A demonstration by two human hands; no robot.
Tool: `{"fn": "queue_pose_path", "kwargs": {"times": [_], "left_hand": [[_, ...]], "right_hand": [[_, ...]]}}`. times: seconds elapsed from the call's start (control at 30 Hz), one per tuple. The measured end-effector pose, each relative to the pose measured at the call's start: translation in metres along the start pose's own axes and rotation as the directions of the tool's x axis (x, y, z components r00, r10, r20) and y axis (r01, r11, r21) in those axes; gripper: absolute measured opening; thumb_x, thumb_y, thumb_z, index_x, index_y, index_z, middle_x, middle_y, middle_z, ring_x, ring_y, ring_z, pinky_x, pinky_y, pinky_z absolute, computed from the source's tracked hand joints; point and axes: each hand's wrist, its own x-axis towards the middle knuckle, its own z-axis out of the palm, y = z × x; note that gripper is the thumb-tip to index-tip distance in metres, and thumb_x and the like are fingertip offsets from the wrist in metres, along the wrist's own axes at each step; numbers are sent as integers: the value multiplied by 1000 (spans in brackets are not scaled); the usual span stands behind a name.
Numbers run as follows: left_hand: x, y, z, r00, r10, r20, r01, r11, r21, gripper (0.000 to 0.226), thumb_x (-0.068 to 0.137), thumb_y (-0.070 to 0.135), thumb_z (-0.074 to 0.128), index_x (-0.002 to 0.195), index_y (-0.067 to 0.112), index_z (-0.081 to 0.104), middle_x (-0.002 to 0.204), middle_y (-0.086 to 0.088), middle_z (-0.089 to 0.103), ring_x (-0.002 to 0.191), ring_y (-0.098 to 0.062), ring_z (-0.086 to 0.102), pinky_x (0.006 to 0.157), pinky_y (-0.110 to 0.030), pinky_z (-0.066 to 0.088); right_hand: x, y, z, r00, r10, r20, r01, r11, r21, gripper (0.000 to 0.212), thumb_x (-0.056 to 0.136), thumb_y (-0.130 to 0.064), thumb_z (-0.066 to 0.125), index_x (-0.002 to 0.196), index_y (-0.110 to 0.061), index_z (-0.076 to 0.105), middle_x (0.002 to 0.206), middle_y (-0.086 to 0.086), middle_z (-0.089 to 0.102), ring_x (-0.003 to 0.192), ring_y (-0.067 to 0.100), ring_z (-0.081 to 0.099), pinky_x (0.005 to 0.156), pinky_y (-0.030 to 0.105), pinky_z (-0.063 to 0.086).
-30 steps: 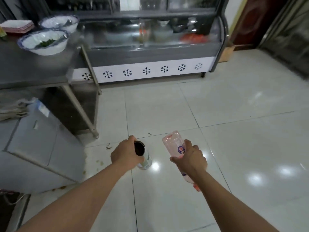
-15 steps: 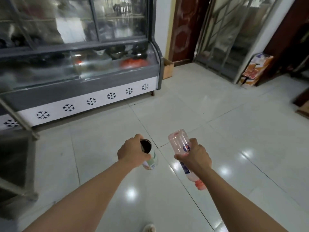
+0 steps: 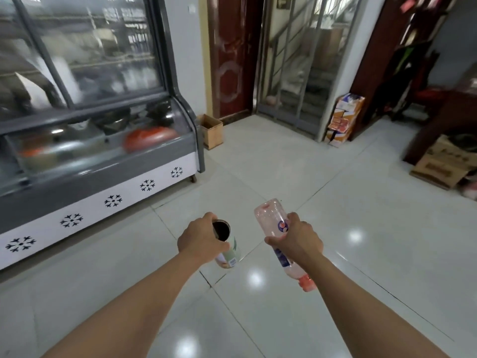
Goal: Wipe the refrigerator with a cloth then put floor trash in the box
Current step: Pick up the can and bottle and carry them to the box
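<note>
Left hand (image 3: 200, 242) curls its fingers round an open can (image 3: 227, 248); right hand (image 3: 296, 240) grips a tilted bottle (image 3: 273, 226), cap down. Both arms reach forward above the floor (image 3: 284, 171); a box (image 3: 212, 130) sits beside the fridge (image 3: 103, 161).

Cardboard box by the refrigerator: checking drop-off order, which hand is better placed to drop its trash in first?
Probably the left hand with the can: it is on the box's side; the right hand holds the bottle.
</note>
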Motion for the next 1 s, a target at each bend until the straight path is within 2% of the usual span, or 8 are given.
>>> {"fn": "queue_pose_path", "kwargs": {"times": [0.17, 0.33, 0.47, 0.57, 0.83, 1.0], "left_hand": [[101, 62, 13, 1000, -4, -19, 4, 1000, 11, 56, 59, 34, 74, 109, 32, 51, 97, 5, 60, 83, -18, 56, 64, -25, 43], [206, 121, 15, 992, -105, -74, 102, 994, -40, 51, 58, 33, 74, 105, 33, 54, 98, 5, 63, 86, -19, 60, 68, -28, 49], [280, 156, 12, 982, -150, -110, 145, 988, -52, 54, 58, 33, 76, 107, 34, 53, 101, 6, 64, 88, -18, 59, 72, -28, 49], [333, 172, 10, 977, -172, -124, 166, 984, -61, 57, 57, 33, 77, 109, 33, 54, 103, 4, 63, 90, -20, 59, 73, -29, 50], [518, 190, -9, 977, -171, -125, 165, 985, -59, 53, 59, 32, 78, 106, 29, 53, 100, 1, 62, 87, -22, 58, 65, -28, 44], [646, 210, -33, 984, -131, -116, 126, 991, -53, 53, 57, 34, 78, 104, 30, 54, 100, 2, 64, 90, -22, 60, 76, -34, 53]], "right_hand": [[120, 0, -30, 999, -34, 4, 34, 999, -3, 74, 68, -56, 72, 124, -19, 40, 112, 6, 56, 100, 27, 59, 73, 33, 45], [250, -12, -70, 995, -95, 39, 95, 996, -2, 69, 68, -55, 71, 119, -20, 42, 105, 4, 56, 87, 24, 55, 69, 30, 43], [339, -27, -94, 988, -141, 58, 143, 989, -30, 69, 69, -54, 71, 120, -20, 41, 107, 5, 57, 94, 26, 59, 72, 32, 46], [401, -42, -103, 984, -160, 75, 163, 986, -42, 68, 70, -54, 71, 120, -20, 41, 107, 5, 57, 95, 26, 59, 75, 34, 49], [580, -110, -109, 982, -182, 44, 185, 981, -60, 67, 69, -56, 72, 118, -20, 43, 103, 4, 58, 86, 23, 58, 68, 31, 46], [691, -158, -122, 986, -164, 16, 165, 984, -69, 66, 69, -57, 71, 116, -21, 43, 100, 3, 59, 85, 22, 60, 68, 31, 49]]}}
